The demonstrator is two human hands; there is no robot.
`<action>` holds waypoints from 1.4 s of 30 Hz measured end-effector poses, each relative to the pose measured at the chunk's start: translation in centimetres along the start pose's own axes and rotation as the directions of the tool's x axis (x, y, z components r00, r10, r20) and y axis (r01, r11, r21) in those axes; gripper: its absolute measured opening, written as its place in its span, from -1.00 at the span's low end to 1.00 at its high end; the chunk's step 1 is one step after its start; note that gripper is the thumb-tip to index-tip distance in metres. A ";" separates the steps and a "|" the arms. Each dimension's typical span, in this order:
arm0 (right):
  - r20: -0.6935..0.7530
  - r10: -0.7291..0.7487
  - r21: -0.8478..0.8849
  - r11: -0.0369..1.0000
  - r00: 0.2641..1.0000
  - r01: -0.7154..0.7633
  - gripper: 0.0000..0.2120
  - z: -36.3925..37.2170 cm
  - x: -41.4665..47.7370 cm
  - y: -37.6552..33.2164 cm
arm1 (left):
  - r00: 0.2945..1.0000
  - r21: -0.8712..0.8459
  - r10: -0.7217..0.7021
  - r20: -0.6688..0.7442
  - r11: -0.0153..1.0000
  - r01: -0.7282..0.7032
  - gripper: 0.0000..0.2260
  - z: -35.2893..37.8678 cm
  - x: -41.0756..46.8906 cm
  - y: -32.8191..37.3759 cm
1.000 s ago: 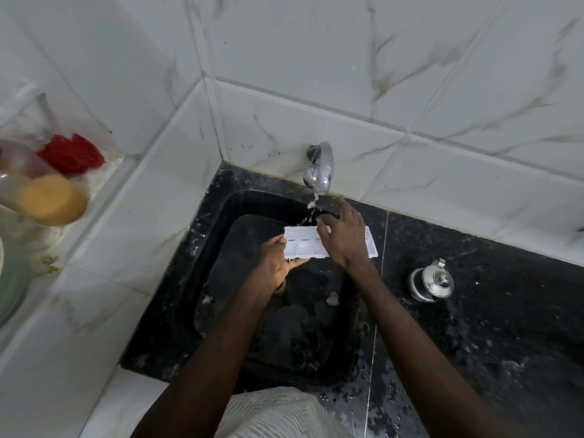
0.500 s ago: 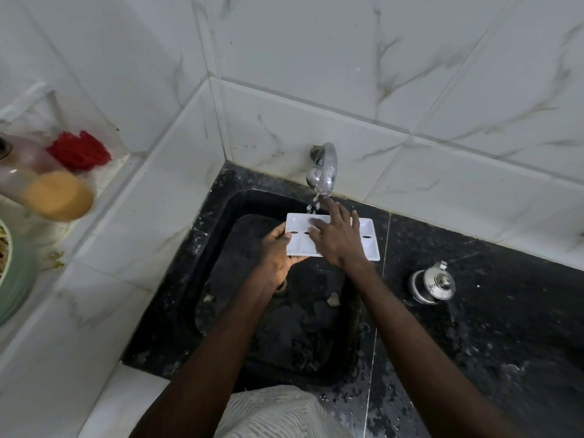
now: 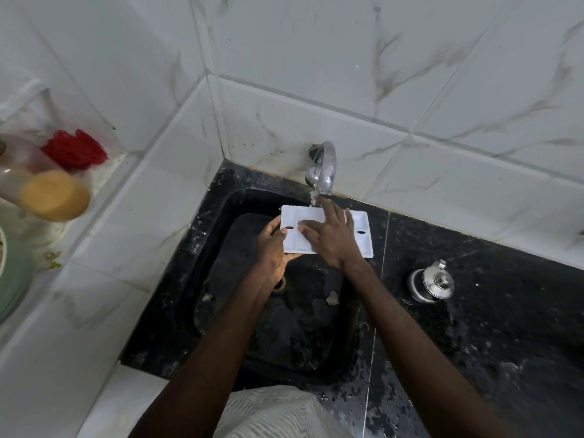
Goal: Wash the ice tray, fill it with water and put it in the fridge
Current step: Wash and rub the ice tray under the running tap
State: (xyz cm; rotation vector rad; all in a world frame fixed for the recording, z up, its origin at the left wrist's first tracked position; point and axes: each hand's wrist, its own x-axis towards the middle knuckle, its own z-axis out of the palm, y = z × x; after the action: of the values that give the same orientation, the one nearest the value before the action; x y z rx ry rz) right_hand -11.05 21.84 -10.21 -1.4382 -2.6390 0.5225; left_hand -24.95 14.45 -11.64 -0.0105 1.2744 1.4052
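Here, the tray (image 3: pixel 361 240) is held over the sink (image 3: pixel 221 279), just under the tap (image 3: pixel 322 167). A thin stream of water (image 3: pixel 313 197) lands at the tray's far edge. The left hand (image 3: pixel 271 251) grips the tray's left end, thumb on top and the rest tucked beneath. The right hand (image 3: pixel 331 238) lies flat on the tray's middle, its fingers (image 3: pixel 328 213) straight and spread, gripping nothing, one tip in the stream. A small lidded steel pot (image 3: pixel 431 282) stands on the wet black tabletop (image 3: pixel 489 311) right of the sink, well apart from the tray.
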 end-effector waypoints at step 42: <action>-0.219 0.082 -0.011 0.996 0.972 -0.087 -0.49 0.0 -0.9 1.9 | 0.996 0.009 0.043 -0.077 0.999 -0.042 -0.69 -0.8 -0.4 0.3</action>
State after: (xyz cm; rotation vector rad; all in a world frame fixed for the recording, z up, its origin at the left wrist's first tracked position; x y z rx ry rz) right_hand -9.08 22.06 -10.75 -1.5238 -2.4283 0.3232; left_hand -25.57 13.75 -11.53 -0.0326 1.3505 1.4482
